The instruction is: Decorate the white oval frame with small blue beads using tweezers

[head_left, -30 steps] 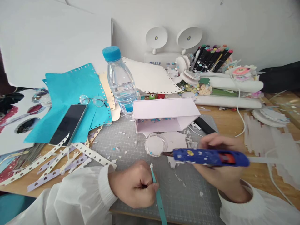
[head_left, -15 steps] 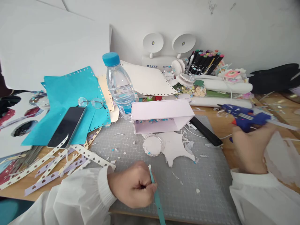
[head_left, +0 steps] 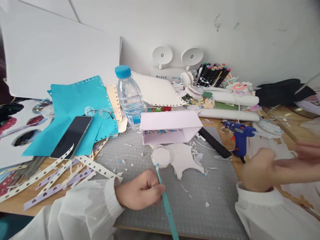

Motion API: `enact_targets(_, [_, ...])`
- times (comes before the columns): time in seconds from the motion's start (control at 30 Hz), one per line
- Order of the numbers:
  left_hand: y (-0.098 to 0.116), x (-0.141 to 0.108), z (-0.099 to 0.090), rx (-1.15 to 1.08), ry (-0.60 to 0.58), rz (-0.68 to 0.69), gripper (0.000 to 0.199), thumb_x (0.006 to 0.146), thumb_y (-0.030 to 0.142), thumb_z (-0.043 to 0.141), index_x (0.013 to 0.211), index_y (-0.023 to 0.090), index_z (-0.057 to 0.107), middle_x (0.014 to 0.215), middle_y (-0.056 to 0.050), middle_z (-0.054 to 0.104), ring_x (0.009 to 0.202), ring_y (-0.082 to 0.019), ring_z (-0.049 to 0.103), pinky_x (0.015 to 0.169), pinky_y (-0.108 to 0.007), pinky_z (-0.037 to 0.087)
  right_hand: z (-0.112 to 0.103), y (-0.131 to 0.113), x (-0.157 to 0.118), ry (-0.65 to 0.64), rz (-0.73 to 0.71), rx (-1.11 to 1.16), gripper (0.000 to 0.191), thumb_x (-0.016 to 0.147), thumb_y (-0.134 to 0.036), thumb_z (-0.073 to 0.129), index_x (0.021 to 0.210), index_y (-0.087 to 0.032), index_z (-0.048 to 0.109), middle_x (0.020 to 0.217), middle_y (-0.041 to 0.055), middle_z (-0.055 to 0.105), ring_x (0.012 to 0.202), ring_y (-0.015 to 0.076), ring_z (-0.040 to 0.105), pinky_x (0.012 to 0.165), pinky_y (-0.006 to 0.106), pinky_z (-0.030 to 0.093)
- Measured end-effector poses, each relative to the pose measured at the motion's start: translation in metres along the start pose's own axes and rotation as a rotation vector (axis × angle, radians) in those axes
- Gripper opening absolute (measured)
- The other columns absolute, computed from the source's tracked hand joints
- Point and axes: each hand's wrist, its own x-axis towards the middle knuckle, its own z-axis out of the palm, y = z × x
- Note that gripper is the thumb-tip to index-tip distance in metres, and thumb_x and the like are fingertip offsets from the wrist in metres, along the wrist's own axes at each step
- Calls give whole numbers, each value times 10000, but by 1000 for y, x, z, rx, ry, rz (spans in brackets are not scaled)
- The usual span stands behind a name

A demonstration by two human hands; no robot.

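Observation:
My left hand is closed in a pinch on a narrow teal paper strip. The strip slants down to the front edge, and its pale upper tip overlaps a round white disc with a thin ring on it. Beside the disc lies a white star-like cutout. On the right, my right hand is blurred by motion, its fingers stretched toward the right edge with nothing visible in them. A blue glue gun rests on the table just beyond this hand.
A pale lilac open box stands behind the cutout, beside a water bottle. A black bar-shaped tool lies to its right. Punched paper strips, a phone, glasses and blue sheets occupy the left.
My right hand has let go of the glue gun, which now lies on the table, and its fingers reach right. My left hand keeps the strip, its tip now overlapping the disc. The view has shifted slightly.

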Motion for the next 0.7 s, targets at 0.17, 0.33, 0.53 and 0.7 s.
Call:
enact_targets(0.17, [10,7,1,-224,86,-139,626,856,579,459,423,209,198,367,90,181,337,-31,159,344,-196,122,0,-89,-40,-809,-351,478,234,661,-65,556,775,-240,451,705,3,524,619,180,515,587,352,437])
enact_targets(0.33, [14,10,4,-139,135,-144,583,886,491,444,414,196,269,355,71,267,330,-33,223,333,-187,173,-1,-110,-66,-1009,-775,579,121,728,-98,485,783,-206,484,663,17,559,583,171,485,576,348,400])
enact_targets(0.53, [11,11,8,44,117,-205,594,920,482,384,415,172,357,362,45,356,335,-39,289,345,-179,230,-5,-107,-68,-958,-934,541,219,705,-6,463,708,-225,468,545,-36,427,482,148,338,487,324,231])
enact_targets(0.7, [5,5,3,97,164,81,555,970,372,319,445,192,291,369,50,305,332,-52,269,367,-217,239,-8,-102,-64,-937,-807,584,271,729,44,403,669,-219,431,629,-14,482,548,147,385,515,323,316])
